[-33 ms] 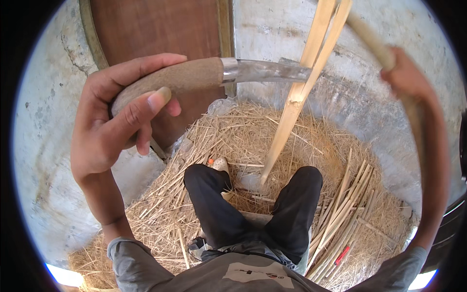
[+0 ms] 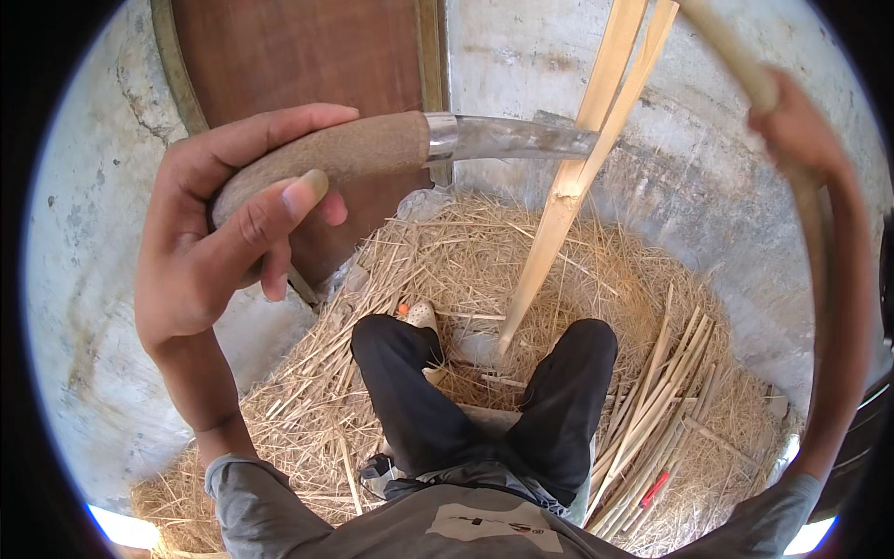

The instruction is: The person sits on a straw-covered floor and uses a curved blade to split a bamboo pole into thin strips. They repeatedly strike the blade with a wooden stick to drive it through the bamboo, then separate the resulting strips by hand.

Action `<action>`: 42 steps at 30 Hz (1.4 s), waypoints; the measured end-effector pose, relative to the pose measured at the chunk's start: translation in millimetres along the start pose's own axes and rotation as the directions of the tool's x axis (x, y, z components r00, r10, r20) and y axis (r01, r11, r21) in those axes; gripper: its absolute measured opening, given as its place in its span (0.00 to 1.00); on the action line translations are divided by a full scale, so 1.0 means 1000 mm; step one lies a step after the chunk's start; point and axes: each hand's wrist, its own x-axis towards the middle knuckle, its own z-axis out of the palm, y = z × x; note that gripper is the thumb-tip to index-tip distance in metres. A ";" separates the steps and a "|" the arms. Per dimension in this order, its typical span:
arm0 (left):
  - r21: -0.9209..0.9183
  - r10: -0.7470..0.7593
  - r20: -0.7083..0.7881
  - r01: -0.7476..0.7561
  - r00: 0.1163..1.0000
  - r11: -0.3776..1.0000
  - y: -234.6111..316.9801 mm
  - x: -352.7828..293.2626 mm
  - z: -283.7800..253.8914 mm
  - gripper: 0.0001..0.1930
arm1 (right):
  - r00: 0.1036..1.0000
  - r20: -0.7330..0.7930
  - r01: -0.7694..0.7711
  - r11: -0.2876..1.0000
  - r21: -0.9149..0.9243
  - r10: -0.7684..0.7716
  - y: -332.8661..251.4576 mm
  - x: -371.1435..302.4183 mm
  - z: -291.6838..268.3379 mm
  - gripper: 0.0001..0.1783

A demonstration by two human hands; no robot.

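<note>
My left hand is closed round the curved wooden handle of a knife. A metal collar joins that handle to a short blade, which points right. The blade is lodged in the split of a pale bamboo strip, whose two halves spread apart above it. The strip's lower end is down between my knees. At the upper right, my right hand grips a wooden stick, slightly blurred. This stick runs up and left past the strip's top and also down along my forearm, apart from the knife.
Straw and shavings cover the floor around my legs. A bundle of thin bamboo strips lies at my right, with a small red object on it. A brown door and a stained wall stand ahead.
My right hand has moved a little to the right and slightly down with the stick. The knife and the bamboo strip look almost unmoved.
</note>
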 end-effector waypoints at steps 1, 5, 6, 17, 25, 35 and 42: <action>0.011 -0.003 -0.003 0.003 1.000 1.000 0.002 0.001 0.005 0.25 | 0.998 -0.060 0.025 1.000 -0.004 -0.026 0.018 0.014 -0.015 0.33; 0.030 0.014 -0.025 -0.013 1.000 0.999 -0.006 -0.004 0.009 0.25 | 0.990 -0.139 -0.015 1.000 -0.003 0.015 0.056 0.045 -0.050 0.21; 0.018 0.026 -0.019 -0.026 0.999 1.000 -0.011 0.000 0.012 0.25 | 0.992 -0.115 -0.050 0.998 -0.026 0.047 0.056 0.036 -0.041 0.18; -0.057 0.029 0.037 -0.027 0.999 0.998 -0.035 -0.002 0.031 0.25 | 0.972 0.202 -0.141 0.985 0.098 0.119 0.018 -0.035 0.044 0.39; 0.010 0.049 0.016 -0.049 0.999 0.999 -0.040 -0.010 0.029 0.26 | 0.995 -0.023 -0.096 0.995 0.019 0.096 0.070 0.020 0.019 0.32; -0.167 0.032 0.104 -0.015 0.994 0.986 -0.052 0.005 0.042 0.20 | 0.937 0.278 -0.251 0.962 0.112 0.212 0.040 -0.052 0.075 0.40; -0.112 0.022 0.053 -0.016 0.998 0.994 -0.057 0.001 0.038 0.25 | 0.999 -0.020 -0.031 0.928 0.371 0.041 0.036 -0.010 -0.040 0.16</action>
